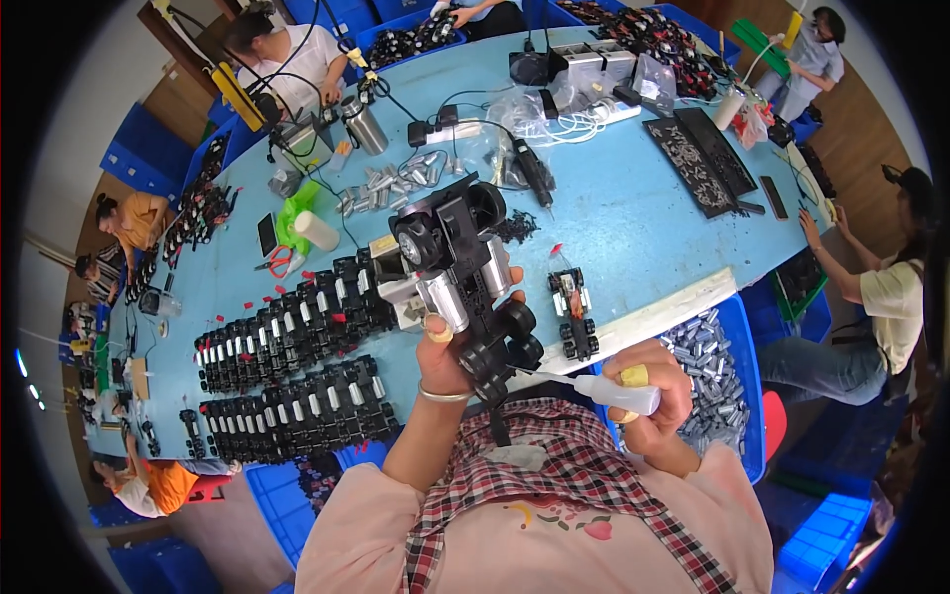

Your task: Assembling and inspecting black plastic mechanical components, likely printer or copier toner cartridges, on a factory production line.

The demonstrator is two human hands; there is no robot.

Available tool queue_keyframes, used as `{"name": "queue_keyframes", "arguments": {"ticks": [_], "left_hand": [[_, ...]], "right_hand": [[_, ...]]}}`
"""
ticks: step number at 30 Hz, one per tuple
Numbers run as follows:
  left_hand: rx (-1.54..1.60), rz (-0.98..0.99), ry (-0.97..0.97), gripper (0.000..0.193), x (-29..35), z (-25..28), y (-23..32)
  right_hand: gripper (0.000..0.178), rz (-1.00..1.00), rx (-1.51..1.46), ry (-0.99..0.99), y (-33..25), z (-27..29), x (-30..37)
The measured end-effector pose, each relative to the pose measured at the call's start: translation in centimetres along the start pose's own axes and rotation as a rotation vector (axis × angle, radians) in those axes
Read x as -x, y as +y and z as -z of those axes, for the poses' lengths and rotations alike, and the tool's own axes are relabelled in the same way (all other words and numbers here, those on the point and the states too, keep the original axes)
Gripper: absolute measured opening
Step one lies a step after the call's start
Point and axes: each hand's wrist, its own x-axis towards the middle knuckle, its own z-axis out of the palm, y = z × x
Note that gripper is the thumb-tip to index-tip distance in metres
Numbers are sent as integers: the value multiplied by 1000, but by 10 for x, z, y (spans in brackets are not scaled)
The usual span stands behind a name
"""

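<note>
My left hand is closed round a black toy truck chassis with dark wheels and silver cylinders along its sides, tilted up in front of me. Yellow finger covers sit on some of my fingertips. In my right hand I grip a small white squeeze bottle. Its thin nozzle points left and ends close to the chassis's lower wheels; whether it touches them I cannot tell. A second toy truck chassis stands on the blue table, just beyond my right hand.
Rows of similar chassis fill the table at left. Loose silver cylinders lie beyond, and more fill a blue bin at my right. Red scissors, a screwdriver-like tool and a black parts tray lie farther off. Several co-workers sit around.
</note>
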Motion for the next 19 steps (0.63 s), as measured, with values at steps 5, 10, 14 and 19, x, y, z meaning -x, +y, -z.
{"name": "queue_keyframes", "arguments": {"ticks": [5, 10, 14, 19], "left_hand": [[16, 1, 11, 86, 3, 9, 2], [72, 29, 22, 86, 3, 8, 7], [101, 33, 32, 86, 3, 14, 12], [-251, -106, -17, 84, 5, 24, 22]], "right_hand": [[27, -2, -4, -58, 4, -5, -3], [26, -15, 3, -94, 6, -10, -9], [25, -9, -3, -121, 9, -13, -13], [27, -5, -62, -127, 16, -24, -17]]}}
